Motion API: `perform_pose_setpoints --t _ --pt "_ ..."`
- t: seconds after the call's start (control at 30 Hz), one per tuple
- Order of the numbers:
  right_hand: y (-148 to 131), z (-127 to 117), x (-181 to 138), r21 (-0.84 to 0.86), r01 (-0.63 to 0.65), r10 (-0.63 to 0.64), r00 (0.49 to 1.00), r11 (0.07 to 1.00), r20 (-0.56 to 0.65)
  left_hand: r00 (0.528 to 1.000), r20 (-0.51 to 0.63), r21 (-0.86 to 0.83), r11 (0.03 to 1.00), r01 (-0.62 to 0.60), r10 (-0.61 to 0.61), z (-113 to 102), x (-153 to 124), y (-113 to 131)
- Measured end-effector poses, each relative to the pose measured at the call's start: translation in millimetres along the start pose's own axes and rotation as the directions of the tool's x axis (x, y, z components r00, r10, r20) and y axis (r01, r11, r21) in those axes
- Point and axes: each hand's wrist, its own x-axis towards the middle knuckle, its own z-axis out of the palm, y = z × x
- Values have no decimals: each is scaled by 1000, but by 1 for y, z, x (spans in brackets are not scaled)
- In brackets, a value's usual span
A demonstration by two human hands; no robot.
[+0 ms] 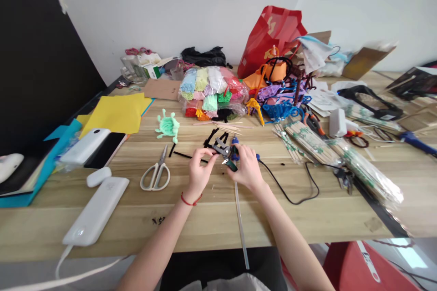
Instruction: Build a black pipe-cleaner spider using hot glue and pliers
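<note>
My right hand [248, 168] is closed on a pair of small cutting pliers [223, 151] with dark green handles, its jaws toward the left. Close to those jaws, my left hand [200, 170] pinches a black pipe cleaner [187, 155] that trails left over the table. Short black pipe cleaner pieces [211, 136] lie just beyond the hands. Behind my right fingers is a blue glue gun [235, 140], partly hidden, with a clear glue stick [240, 218] running toward me. A mint-green fuzzy turtle shape [168, 126] and white-handled scissors [155, 176] lie to the left.
Bagged colored pipe cleaner bundles [213, 93] and a red bag [269, 41] stand at the back. Packs of wooden sticks [310, 138] and a black cable [290, 200] lie right. At left are a white power bank [97, 211], a phone [105, 150] and yellow sheets [114, 113].
</note>
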Motion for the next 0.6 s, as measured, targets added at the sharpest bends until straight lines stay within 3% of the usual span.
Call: perform_pose_setpoints --t 0.6 --pt "0 -5 1 86 -33 35 999 996 -24 997 -17 -65 995 73 -74 -1 3 -1"
